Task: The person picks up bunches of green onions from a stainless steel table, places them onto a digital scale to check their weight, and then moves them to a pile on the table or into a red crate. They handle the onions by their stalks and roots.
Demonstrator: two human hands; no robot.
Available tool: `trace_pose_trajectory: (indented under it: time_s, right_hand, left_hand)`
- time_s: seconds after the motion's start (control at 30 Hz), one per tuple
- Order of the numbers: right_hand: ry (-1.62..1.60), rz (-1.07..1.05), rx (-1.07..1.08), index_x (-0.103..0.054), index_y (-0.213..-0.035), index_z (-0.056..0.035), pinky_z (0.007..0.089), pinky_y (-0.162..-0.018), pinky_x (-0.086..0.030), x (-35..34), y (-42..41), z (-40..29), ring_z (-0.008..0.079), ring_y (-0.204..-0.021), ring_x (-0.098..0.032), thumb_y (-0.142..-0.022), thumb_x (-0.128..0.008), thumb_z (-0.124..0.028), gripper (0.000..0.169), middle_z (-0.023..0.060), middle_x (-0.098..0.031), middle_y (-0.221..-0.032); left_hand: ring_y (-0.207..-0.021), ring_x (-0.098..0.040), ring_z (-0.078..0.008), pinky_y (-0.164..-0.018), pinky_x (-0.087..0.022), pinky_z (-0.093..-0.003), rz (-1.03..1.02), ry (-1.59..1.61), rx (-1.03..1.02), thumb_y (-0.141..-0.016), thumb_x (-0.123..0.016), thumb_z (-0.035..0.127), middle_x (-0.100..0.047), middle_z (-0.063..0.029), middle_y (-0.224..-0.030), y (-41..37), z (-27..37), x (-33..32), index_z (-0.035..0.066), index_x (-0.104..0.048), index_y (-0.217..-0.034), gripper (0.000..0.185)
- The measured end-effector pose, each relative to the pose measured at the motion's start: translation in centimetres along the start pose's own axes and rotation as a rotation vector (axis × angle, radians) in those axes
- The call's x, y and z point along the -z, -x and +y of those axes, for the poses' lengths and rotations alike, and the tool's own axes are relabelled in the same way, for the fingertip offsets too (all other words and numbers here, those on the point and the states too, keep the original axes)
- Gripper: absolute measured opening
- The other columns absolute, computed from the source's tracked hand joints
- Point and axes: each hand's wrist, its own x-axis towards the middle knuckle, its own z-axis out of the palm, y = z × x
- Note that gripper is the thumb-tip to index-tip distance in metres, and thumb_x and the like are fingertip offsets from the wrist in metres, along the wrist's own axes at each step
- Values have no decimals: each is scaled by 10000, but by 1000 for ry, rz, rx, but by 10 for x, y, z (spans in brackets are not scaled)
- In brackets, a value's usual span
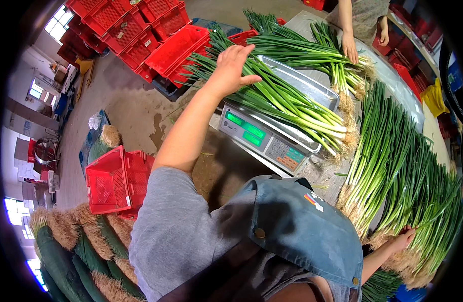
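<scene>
A bunch of green onions (291, 104) lies across the metal pan (310, 81) of a digital weighing scale (261, 137), its roots hanging past the right end. My left hand (233, 70) is over the leafy end of that bunch, thumb spread from the fingers and nothing gripped. Whether the palm touches the leaves is unclear. Far to the right, my right hand (402, 239) has its fingers curled at a row of green onions (390, 162) on the table. A thin green onion stalk (429, 221) runs out from its fingertips. The scale's green displays are lit.
Across the table, another person's hand (350, 47) rests on more green onions (291, 51). Red plastic crates (122, 32) are stacked beyond the scale; another red crate (108, 181) stands at my left. Large bundles of onions (57, 260) with matted roots lie at lower left.
</scene>
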Motion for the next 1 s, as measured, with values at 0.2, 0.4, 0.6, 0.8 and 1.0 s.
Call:
trace_pose_trajectory:
  time_s: [0.2,0.4,0.6,0.8,1.0]
  right_hand:
    - [-28,44,-11,-546,-1129,-47,246,-634,-398,2,-4,-3,94,-675,-461,-912,-494,-260,309,4,-558,-740]
    - [-72,-70,34,-527,-1151,-57,201,-607,-394,10,-22,25,78,-657,-467,-921,-472,-215,284,-3,-554,-737]
    - [-127,-41,-53,-518,-1179,-62,192,-584,-369,-2,-5,27,52,-631,-428,-923,-473,-226,307,-19,-513,-730]
    - [-99,-8,-78,-476,-1220,-34,214,-594,-359,19,4,27,73,-624,-408,-921,-478,-220,352,-5,-491,-710]
    - [-117,26,-88,-489,-1202,-34,202,-608,-370,42,-11,43,73,-632,-429,-923,-473,-211,331,-3,-503,-718]
  left_hand:
    - [-1247,-268,-397,-1009,-226,-510,-221,20,-121,-534,-790,388,-337,-194,-1298,3,41,-45,104,-272,-1339,999]
    - [-1319,-116,-391,-1045,-129,-548,-640,-184,-279,-417,-849,326,-88,-194,-1437,-23,83,-86,270,-148,-1395,1205]
    - [-1169,-406,-309,-1025,-144,-574,-853,-124,-272,-483,-808,317,-440,-139,-1221,-38,73,-107,215,-173,-1387,1109]
    - [-949,-540,-298,-978,-290,-480,-729,-138,-288,-536,-743,217,-572,-113,-937,-31,80,-114,136,-476,-1160,684]
    - [-838,-541,-322,-788,-418,-406,-600,-110,-252,-544,-702,198,-575,-124,-846,-24,86,-110,127,-524,-1086,575]
